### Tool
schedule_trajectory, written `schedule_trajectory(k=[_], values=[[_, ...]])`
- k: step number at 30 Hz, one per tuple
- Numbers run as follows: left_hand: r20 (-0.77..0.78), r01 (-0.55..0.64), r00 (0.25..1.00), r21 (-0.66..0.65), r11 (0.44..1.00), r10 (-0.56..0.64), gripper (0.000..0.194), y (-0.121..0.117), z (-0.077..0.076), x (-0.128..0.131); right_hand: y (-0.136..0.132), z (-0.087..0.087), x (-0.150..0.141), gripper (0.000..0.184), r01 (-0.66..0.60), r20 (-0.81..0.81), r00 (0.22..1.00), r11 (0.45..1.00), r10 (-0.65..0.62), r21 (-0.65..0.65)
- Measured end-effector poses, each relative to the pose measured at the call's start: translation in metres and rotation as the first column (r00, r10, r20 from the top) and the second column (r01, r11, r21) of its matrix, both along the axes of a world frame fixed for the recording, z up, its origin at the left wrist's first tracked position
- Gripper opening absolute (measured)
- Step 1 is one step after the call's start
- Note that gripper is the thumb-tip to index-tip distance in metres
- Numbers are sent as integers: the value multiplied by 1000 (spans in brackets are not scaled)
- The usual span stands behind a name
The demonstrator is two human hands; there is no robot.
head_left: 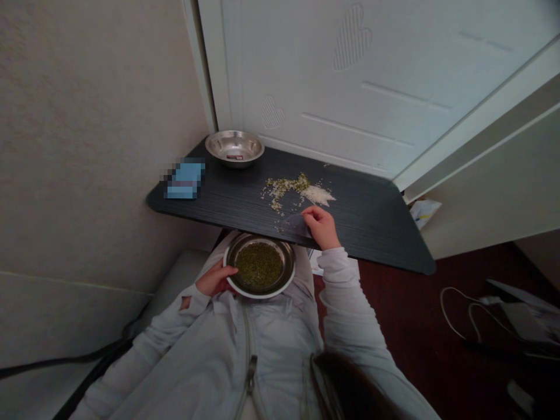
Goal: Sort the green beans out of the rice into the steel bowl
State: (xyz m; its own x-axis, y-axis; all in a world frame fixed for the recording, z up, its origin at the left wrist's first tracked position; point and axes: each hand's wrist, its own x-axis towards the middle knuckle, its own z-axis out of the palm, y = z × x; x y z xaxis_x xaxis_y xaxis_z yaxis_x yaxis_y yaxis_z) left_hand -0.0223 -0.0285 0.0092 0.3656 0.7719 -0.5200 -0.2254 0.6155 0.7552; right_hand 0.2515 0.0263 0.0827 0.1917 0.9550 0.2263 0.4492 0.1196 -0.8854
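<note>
Mung beans [259,265] fill the bottom of a steel bowl [287,256] at lower centre of frame; bowl sits over the lap, just below the tabletop [371,221]. Left hand [215,277]: thumb over the rim, clamped on the bowl's left side; remaining fingers mostly hidden. Right hand [322,227]: thumb and index fingers pinched together on a clear plastic piece [294,224], low against the tabletop near its front edge.

Loose grains at centre: a mixed bean-and-grain patch [284,188], with a white rice-like heap [318,194] adjoining at right. A few strays lie beside the plastic.

Handling, judged: keep the plastic's edge flat, use short strokes, hold the bowl level with its rim tucked under the front edge. Fast strokes could scatter grains.

Edges: front edge runs close below the right hand. White door [297,58] bounds the back; steel basin [235,150] and blue item [186,181], pixelated, limit upper left. Widest room for the right hand: right part of the tabletop.
</note>
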Motion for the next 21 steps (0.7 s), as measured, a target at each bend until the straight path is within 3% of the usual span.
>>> schedule_trajectory(k=[15,21], values=[[10,-1,1000,-12,1000,2,71,1,-5,-1,-1,2,0,13,58,69,996,998,-58,2],[13,4,1000,-3,1000,-4,74,2,-8,-2,0,-2,0,14,3,52,999,1000,-2,-15]])
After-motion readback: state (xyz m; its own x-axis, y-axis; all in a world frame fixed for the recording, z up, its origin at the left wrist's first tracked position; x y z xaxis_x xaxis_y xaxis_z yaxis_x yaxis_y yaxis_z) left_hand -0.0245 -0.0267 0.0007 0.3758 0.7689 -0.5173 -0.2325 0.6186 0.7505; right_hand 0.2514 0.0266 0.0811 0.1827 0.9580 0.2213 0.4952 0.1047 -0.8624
